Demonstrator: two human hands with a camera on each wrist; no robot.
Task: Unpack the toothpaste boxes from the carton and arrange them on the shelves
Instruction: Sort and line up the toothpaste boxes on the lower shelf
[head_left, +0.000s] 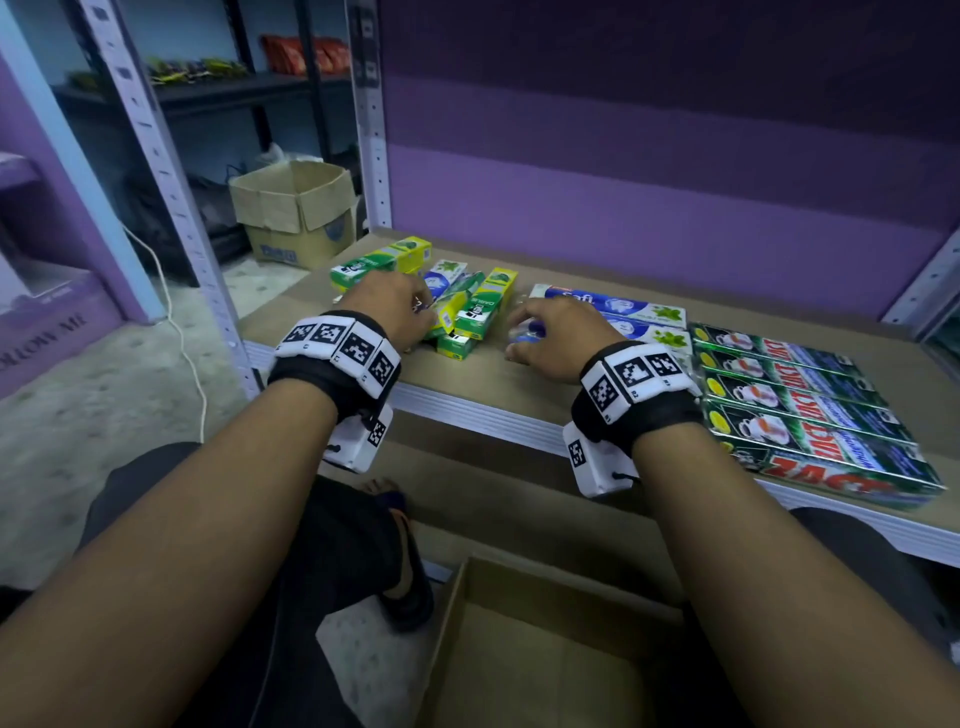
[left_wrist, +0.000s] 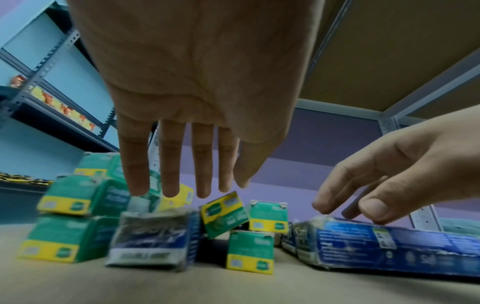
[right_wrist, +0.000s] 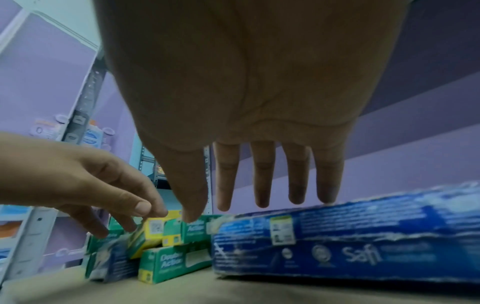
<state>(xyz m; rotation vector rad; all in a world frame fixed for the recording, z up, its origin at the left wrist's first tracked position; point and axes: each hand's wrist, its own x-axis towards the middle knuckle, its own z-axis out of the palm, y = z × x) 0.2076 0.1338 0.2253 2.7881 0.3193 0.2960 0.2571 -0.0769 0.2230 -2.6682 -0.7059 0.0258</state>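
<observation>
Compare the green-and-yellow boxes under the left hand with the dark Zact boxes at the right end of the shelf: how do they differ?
The green-and-yellow boxes lie jumbled, some tilted and stacked on others; the Zact boxes lie flat in a neat side-by-side row. The green-and-yellow boxes look shorter, the Zact boxes longer. The left hand hovers open over the green-and-yellow boxes; no hand is near the Zact boxes. Both groups rest on the same shelf.
</observation>
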